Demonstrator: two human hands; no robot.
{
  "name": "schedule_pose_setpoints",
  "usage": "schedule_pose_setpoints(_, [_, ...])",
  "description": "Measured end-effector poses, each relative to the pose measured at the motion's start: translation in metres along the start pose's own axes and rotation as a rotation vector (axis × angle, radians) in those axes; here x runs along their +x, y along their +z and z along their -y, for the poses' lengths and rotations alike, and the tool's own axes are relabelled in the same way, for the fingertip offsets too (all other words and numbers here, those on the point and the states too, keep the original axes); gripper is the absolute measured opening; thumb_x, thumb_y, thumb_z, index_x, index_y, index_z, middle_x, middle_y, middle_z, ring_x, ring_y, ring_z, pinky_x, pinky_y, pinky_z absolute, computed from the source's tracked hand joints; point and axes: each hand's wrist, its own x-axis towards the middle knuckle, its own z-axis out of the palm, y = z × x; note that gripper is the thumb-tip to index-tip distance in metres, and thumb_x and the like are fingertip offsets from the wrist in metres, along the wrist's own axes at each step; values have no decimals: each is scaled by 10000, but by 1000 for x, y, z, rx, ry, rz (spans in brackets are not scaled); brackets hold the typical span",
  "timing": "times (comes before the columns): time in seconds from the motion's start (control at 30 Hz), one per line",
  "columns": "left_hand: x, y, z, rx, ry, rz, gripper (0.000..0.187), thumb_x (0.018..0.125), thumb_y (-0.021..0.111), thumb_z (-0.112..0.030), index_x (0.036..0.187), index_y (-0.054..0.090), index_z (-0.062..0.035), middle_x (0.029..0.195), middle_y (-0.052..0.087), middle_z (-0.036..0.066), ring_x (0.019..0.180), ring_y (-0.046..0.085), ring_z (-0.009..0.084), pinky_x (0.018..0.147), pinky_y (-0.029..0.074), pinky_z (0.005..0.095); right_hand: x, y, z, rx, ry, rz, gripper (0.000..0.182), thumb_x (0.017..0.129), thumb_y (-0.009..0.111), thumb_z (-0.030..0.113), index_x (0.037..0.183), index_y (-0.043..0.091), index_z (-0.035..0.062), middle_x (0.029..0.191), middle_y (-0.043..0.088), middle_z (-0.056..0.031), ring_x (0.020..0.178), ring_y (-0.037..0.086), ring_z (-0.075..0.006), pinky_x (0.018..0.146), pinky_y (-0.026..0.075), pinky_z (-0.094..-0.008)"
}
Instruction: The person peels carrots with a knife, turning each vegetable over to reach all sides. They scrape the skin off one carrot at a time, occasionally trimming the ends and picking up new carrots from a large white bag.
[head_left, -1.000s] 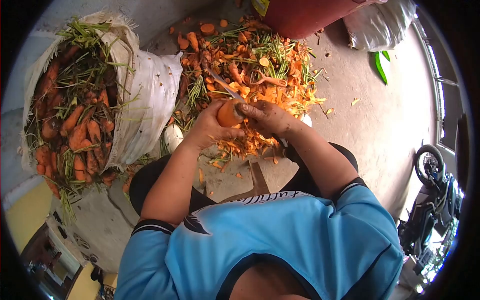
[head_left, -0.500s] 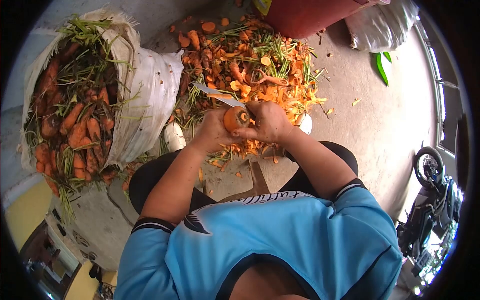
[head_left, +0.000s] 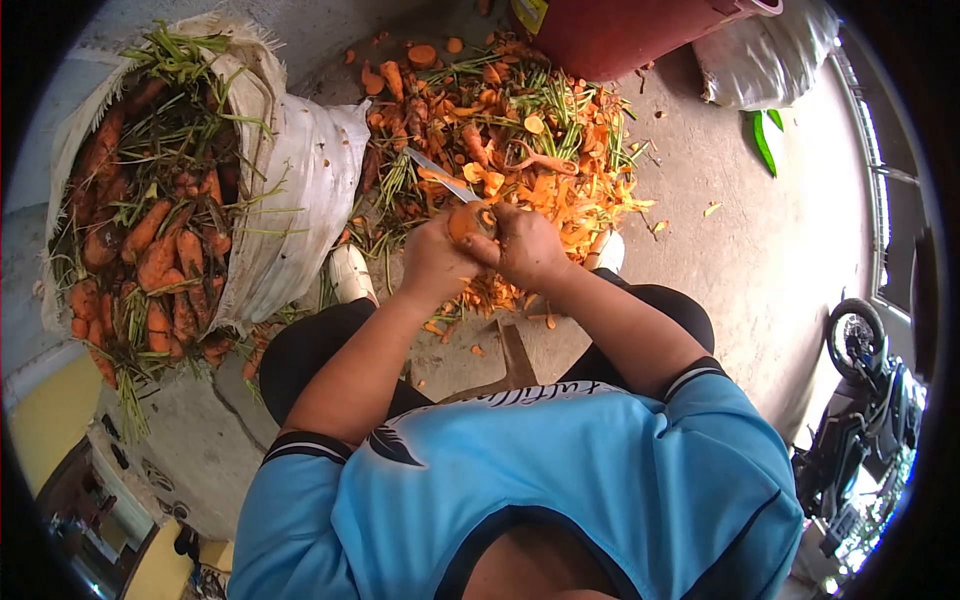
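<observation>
A thick carrot [head_left: 468, 222] is gripped in my left hand [head_left: 436, 264], its end turned up toward me. My right hand [head_left: 532, 246] is closed on the handle of a knife [head_left: 440, 173] and touches the carrot's right side. The blade points up and left, on the far side of the carrot; the handle is mostly hidden by my fingers. Below both hands lies a pile of carrot peels [head_left: 575, 205], cut ends and green stems on the floor. An orange-handled peeler [head_left: 543, 160] appears to lie on that pile.
At left, a white woven sack [head_left: 310, 170] lies open, full of unpeeled carrots [head_left: 155, 250] with stems. A red tub [head_left: 620, 35] and a pale sack [head_left: 765, 55] stand at the far side. A green leaf [head_left: 763, 145] lies on the floor; a motorcycle [head_left: 860, 410] is at right.
Both hands have shifted slightly, and the carrot has turned in my left hand. The knife blade has swung to a steeper angle, with its tip farther up and right.
</observation>
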Motion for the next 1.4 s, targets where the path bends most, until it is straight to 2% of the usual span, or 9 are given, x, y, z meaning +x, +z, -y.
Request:
schedule_pose_setpoints(0.2, [3, 2, -4, 188, 7, -151, 481, 512, 756, -148, 932, 547, -40, 749, 606, 87, 699, 595, 214, 635, 468, 300, 6, -2, -10, 82, -55, 115, 541, 739, 533, 538, 738, 552, -3, 620, 564, -191, 607, 567, -351, 570, 448, -401])
schedule_pose_setpoints(0.4, [15, -26, 2, -645, -318, 526, 382, 534, 757, -107, 859, 567, -38, 798, 606, 32, 756, 573, 134, 664, 462, 277, 13, -21, -15, 136, -273, 217, 511, 725, 569, 509, 691, 549, 0, 559, 535, -179, 564, 553, -345, 544, 435, -407])
schedule_pose_setpoints(0.5, [12, -15, 9, -592, -210, 345, 348, 539, 755, -111, 826, 573, -33, 799, 611, 54, 745, 581, 143, 663, 460, 278, 7, -16, -8, 20, -170, 121, 507, 733, 552, 515, 704, 560, 8, 585, 558, -170, 590, 568, -337, 565, 449, -403])
schedule_pose_setpoints(0.7, [4, 6, 7, 258, -73, -170, 395, 562, 744, -116, 895, 549, -32, 764, 606, 85, 709, 585, 155, 661, 453, 278, 1, 6, -6, -20, 11, 53, 506, 752, 525, 517, 690, 567, 16, 600, 569, -164, 616, 578, -329, 587, 457, -397])
schedule_pose_setpoints(0.8, [7, -1, 1, 25, -16, -20, 416, 582, 737, -116, 941, 543, -34, 799, 602, 60, 706, 579, 153, 651, 455, 278, 8, -10, -18, 93, -116, 115, 472, 773, 535, 461, 657, 538, 3, 555, 527, -169, 535, 527, -326, 520, 414, -390])
schedule_pose_setpoints(0.93, [15, -33, -7, -676, -335, 533, 405, 604, 716, -63, 970, 548, -26, 905, 561, 12, 789, 547, 125, 712, 445, 267, 14, -17, -26, 199, -311, 163, 462, 764, 558, 449, 638, 525, 6, 474, 464, -140, 433, 463, -291, 461, 368, -371])
schedule_pose_setpoints(1.03, [15, -28, 5, -700, -358, 486, 402, 594, 706, -37, 963, 547, -23, 898, 566, 19, 801, 542, 121, 734, 439, 264, 10, -15, -14, 49, -226, 125, 493, 727, 573, 498, 658, 532, 11, 524, 512, -144, 515, 522, -310, 507, 411, -382])
schedule_pose_setpoints(1.1, [14, -14, 8, -472, -190, 316, 384, 598, 697, -43, 948, 540, -29, 878, 577, 22, 772, 553, 122, 702, 448, 266, 6, -10, -9, -59, -102, 51, 507, 719, 570, 515, 688, 536, 10, 564, 538, -154, 575, 551, -328, 539, 430, -398])
schedule_pose_setpoints(1.4, [5, 11, 8, -25, -56, -156, 324, 662, 651, -85, 948, 510, -22, 863, 597, 95, 780, 588, 208, 688, 453, 287, -4, 4, 5, 5, 104, 56, 518, 772, 469, 542, 779, 590, 38, 734, 597, -179, 727, 583, -335, 635, 459, -406])
